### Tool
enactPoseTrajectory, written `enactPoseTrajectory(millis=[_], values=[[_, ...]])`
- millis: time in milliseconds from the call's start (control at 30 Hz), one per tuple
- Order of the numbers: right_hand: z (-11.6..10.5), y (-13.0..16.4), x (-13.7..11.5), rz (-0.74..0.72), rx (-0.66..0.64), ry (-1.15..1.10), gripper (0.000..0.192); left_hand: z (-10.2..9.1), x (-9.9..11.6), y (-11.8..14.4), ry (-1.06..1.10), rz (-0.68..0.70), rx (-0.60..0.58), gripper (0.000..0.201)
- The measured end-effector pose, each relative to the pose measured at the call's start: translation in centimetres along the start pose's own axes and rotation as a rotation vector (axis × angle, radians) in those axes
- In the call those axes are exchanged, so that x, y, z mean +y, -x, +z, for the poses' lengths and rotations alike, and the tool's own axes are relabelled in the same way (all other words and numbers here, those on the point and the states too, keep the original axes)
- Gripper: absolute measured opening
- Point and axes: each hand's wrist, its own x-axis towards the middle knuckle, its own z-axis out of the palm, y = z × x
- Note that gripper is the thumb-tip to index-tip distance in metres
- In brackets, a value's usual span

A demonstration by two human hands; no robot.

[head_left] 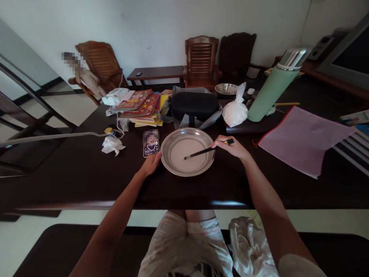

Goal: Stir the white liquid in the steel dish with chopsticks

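Brush (206,150) x1, in R hand (229,146) grip, tip at metal basin's (187,174) white contents, on table (100,184); L hand (152,164) grip holds basin rim. Phone (152,147) x1 adj. Red bk. covers (133,100): writing illegible.

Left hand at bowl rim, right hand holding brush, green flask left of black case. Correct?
Not quite: the head view shows the green flask right of the black case. Left hand at bowl rim, right hand holding brush: correct.
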Motion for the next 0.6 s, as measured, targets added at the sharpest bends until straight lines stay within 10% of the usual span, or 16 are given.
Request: enactPoseTrajectory(millis=[200,400,600], values=[[-0.6,0.2,0.2,0.001,0.163,-0.004,0.041,0.0,0.0,0.0,0.000,0.010,0.013,0.070],[0.5,-0.2,0.1,0.001,-0.036,-0.030,0.038,0.0,0.1,0.0,-0.006,0.017,0.014,0.071],[-0.4,0.2,0.0,-0.002,0.143,-0.033,0.040,0.0,0.0,0.0,-0.001,0.022,0.012,0.071]])
